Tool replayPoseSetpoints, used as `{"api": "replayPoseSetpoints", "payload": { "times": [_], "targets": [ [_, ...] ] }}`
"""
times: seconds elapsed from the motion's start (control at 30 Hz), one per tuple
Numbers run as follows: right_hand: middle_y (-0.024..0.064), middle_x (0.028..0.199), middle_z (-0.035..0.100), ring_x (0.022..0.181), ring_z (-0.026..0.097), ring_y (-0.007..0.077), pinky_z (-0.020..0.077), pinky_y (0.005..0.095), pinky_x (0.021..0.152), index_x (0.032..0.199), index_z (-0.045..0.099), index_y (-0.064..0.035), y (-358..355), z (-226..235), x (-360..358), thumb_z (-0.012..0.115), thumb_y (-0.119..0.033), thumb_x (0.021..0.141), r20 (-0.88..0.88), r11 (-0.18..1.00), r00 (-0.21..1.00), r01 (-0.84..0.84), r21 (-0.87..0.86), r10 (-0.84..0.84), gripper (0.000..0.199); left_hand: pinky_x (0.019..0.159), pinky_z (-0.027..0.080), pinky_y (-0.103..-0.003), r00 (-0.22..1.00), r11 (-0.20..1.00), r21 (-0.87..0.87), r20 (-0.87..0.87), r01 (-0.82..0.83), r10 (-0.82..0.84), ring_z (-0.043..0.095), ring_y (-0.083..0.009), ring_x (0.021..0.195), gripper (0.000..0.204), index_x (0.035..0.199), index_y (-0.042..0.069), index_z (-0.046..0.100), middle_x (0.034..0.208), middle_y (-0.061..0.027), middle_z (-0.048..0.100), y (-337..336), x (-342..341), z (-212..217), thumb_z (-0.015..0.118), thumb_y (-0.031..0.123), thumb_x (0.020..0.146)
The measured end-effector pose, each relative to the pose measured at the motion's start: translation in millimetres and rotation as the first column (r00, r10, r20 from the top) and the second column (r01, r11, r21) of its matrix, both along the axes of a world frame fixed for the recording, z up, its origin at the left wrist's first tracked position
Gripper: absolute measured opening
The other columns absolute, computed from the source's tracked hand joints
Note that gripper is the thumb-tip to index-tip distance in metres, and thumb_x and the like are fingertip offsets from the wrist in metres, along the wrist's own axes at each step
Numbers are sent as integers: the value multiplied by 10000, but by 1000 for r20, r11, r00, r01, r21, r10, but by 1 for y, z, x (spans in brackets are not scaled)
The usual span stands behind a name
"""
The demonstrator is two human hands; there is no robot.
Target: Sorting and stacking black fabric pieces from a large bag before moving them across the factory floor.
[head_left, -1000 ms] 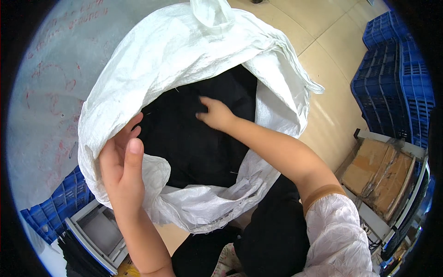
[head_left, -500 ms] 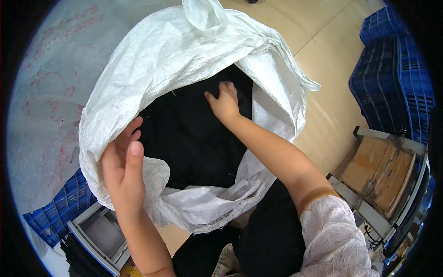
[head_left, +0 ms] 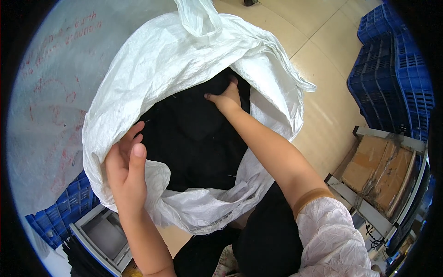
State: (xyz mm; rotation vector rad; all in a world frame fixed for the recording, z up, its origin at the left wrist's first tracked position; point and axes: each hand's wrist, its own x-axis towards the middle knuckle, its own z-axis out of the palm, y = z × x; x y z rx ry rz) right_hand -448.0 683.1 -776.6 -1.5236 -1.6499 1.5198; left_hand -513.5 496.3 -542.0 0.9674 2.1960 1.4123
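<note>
A large white woven sack (head_left: 152, 64) stands with its mouth wide and its rim rolled and crumpled. Black cloth (head_left: 194, 143) fills it, with a few light threads on top. Deep at the far right side of the mouth, my right hand (head_left: 226, 99) grips a raised fold of this cloth between thumb and fingers; most of the fingers are hidden by it. My left hand (head_left: 127, 166) rests open against the inside of the left rim, fingers partly behind the white material and thumb pointing up.
Blue plastic crates (head_left: 374, 83) are stacked at the right. Below them, a taped cardboard box (head_left: 378, 171) lies on a metal frame. Grey-white sheeting with red marks (head_left: 50, 115) hangs at the left, above another blue crate (head_left: 69, 207). The floor has beige tiles (head_left: 323, 69).
My right hand has closed on the cloth and pulled up a fold, which covers its fingers. My left hand stays at the rim. The view has shifted slightly.
</note>
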Motion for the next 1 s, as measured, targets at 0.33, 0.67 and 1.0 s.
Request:
{"api": "replayPoseSetpoints", "payload": {
  "times": [0.33, 0.67, 1.0],
  "targets": [
    [302, 1306, 423, 1222, 441, 358, 372, 345, 1016, 1335, 248, 130, -13, 19, -2, 823, -306, 556, 40, 967, 975, -211, -142, 219, 1062, 979, 393, -393, 1000, 1000, -4, 0, -6, 6, 527, -285, 1155, 496, 1311, -56, 395, 1225, -204, 535, -1, -2, -2, 564, 170, 903],
    [262, 1176, 514, 1082, 530, 328, 420, 331, 950, 1251, 317, 119, -34, 50, 35, 790, -217, 622, -348, 913, 937, -179, -366, 44, 856, 913, 440, -344, 999, 990, -133, 22, -40, 44, 576, -247, 1059, 418, 1222, -49, 506, 1189, -172, 571, -9, -3, -7, 602, 180, 885],
    [201, 1155, 526, 1082, 511, 261, 408, 331, 949, 1225, 364, 63, -85, 85, 107, 778, -258, 703, -267, 884, 915, -375, -278, 304, 740, 901, 460, -390, 938, 773, -533, 219, 344, -267, 539, -377, 1106, 621, 1258, -61, 425, 1245, -270, 488, -14, 62, -110, 671, 286, 805]
  ]
}}
